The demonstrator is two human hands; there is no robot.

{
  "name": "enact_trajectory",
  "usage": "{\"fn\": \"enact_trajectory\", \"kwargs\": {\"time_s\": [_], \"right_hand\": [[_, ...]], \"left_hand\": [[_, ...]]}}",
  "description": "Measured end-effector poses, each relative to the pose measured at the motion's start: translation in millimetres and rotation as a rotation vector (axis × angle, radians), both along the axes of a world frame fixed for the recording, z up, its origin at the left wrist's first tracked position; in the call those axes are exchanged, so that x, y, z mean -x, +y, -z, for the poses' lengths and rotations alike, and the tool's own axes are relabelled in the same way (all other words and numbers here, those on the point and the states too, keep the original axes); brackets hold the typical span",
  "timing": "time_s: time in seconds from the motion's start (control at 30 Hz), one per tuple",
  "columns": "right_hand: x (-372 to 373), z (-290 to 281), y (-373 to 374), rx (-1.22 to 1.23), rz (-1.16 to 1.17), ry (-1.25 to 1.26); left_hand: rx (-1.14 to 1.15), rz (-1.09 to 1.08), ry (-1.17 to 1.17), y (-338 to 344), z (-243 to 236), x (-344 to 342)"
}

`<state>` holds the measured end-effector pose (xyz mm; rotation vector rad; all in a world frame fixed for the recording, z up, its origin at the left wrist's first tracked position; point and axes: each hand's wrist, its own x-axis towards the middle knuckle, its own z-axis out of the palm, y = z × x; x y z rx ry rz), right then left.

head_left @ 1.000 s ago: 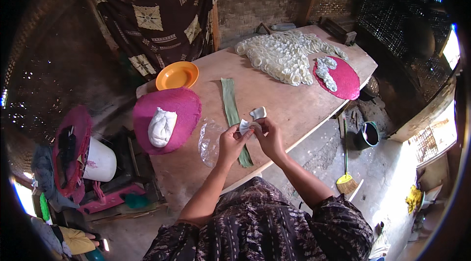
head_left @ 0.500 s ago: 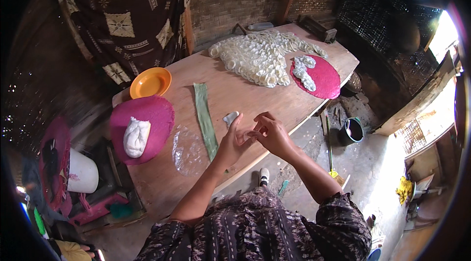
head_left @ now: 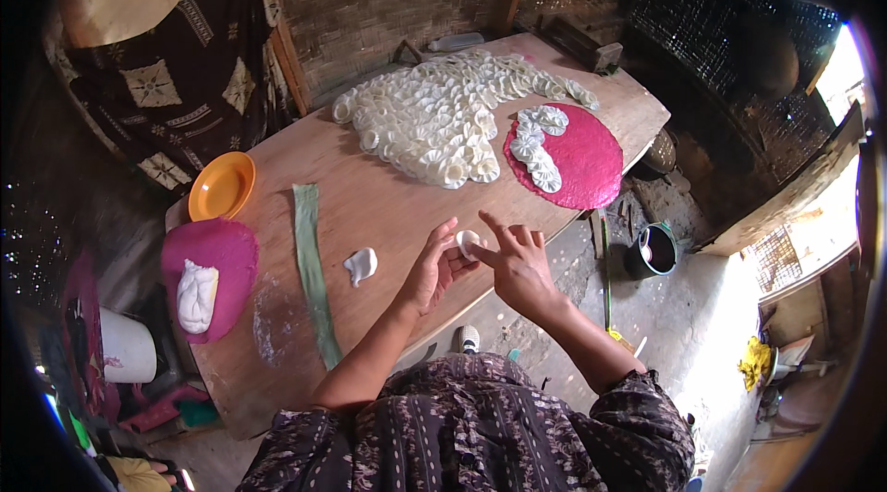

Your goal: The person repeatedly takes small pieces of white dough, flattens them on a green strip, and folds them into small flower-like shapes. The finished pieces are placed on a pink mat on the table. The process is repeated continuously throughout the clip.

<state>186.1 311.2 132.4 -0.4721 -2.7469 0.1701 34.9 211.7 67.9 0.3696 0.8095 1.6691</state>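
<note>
A small round, cupped piece of white dough (head_left: 468, 239) sits at the fingertips of my left hand (head_left: 431, 272), which is closed on it, palm up. My right hand (head_left: 520, 268) is beside it, its thumb reaching the dough's edge while its index finger stretches away. Whether the right thumb presses into the piece is hard to tell. On the wooden table left of my hands lies a loose white dough lump (head_left: 361, 265). A large block of white dough (head_left: 197, 296) rests on a magenta sheet (head_left: 236, 252) at the left.
Many shaped white dough pieces (head_left: 420, 118) cover the table's far side. Several more sit on a round pink mat (head_left: 587, 164). A green strip (head_left: 311, 270) and an orange bowl (head_left: 222, 187) lie left. A dark bucket (head_left: 653, 250) stands on the floor at right.
My right index finger has lifted away from the dough piece, which now shows more plainly in my left fingers. The view has shifted, so the table things sit farther left.
</note>
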Motion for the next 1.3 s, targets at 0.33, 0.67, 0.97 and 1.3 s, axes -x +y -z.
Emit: {"fn": "enact_trajectory", "kwargs": {"time_s": [0.33,0.67,0.97,1.3], "right_hand": [[-34.8,96.9,147.4,1.249,0.054,-0.116],[-45.5,132.7,342.7,0.059,0.543,-0.115],[-18.2,139.7,419.8,0.177,0.617,0.008],[81.1,146.6,482.8,0.367,0.559,0.100]], "left_hand": [[0.237,0.324,0.153,42.9,34.2,-23.6],[0.197,-0.017,0.235,23.4,28.0,18.2],[0.243,-0.160,0.243,21.4,24.5,52.7],[0.225,-0.188,0.236,39.7,22.8,81.3]]}}
